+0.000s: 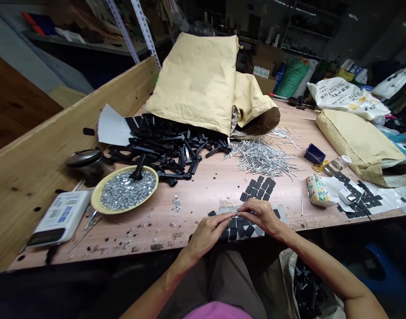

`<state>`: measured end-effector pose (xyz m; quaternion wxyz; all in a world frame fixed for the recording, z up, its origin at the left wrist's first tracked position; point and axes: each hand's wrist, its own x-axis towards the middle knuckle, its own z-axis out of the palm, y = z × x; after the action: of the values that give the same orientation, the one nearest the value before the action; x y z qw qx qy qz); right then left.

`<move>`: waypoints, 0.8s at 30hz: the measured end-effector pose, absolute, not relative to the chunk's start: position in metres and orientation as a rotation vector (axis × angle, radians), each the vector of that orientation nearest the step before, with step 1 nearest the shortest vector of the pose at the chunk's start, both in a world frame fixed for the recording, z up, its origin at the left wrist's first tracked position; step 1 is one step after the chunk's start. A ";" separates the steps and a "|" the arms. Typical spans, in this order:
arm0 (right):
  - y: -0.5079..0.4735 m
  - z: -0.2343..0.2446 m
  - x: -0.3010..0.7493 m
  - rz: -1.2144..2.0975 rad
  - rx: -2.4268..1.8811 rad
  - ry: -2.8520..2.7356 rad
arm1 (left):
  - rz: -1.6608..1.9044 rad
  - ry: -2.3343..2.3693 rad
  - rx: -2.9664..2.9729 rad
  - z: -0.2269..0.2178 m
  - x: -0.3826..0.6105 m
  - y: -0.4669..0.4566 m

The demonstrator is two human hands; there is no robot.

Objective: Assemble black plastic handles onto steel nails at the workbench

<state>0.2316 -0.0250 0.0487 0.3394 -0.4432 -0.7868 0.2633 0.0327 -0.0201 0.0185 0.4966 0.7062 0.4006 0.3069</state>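
Observation:
My left hand (207, 231) and my right hand (261, 216) meet fingertip to fingertip near the table's front edge. Both are closed in a pinch; a small glint shows between the fingers, but what they hold is too small to name. Beneath them lies a grey sheet (281, 213) bearing several black rounded pads (233, 233). More black pads (257, 188) are laid in rows just beyond the hands. Farther back is a heap of thin metal pins (264, 157). A small cluster of metal nuts or rings (176, 203) sits left of my left hand.
At left stand a yellow bowl (95, 204) of small metal parts and a white scale (61, 217). Black plastic parts (169, 150) lie heaped before a large paper sack (196, 84). At right are a patterned box (317, 190), a jar (335, 165) and another sack (355, 144).

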 end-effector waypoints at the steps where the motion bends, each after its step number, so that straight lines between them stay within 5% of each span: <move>1: -0.026 0.047 0.232 0.711 -1.183 -2.021 | 0.769 0.988 1.812 0.018 0.032 -0.021; 24: -0.028 0.035 0.219 0.380 -1.228 -2.226 | 0.896 1.071 2.629 0.010 0.029 -0.023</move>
<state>0.2189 -0.0284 0.0353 0.2817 -0.4586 -0.8308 0.1419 0.0285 -0.0234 0.0102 0.0823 0.8801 0.3587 0.2999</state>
